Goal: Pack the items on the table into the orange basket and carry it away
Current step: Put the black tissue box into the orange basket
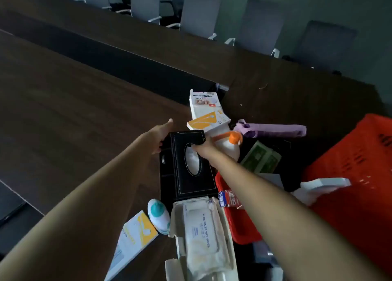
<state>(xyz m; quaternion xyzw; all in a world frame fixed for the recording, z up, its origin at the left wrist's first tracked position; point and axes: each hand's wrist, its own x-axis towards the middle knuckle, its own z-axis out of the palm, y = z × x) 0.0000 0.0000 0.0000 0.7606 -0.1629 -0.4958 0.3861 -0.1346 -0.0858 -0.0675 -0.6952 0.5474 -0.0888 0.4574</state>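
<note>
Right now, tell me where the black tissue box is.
In the head view, the black tissue box sits centre, between both hands, left of the orange basket, beyond the wet wipes pack.

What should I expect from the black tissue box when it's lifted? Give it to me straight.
The black tissue box looks rigid, with stitched leather-like panels, so it should hold its shape. That smooth surface may be slippery. Both hands are at its far end, the left hand and right hand, suggesting two-handed handling.

Your left hand (161, 137) at 11 o'clock, fingers spread, your right hand (203, 146) beside it at 12, fingers curled, both forearms outstretched
</note>
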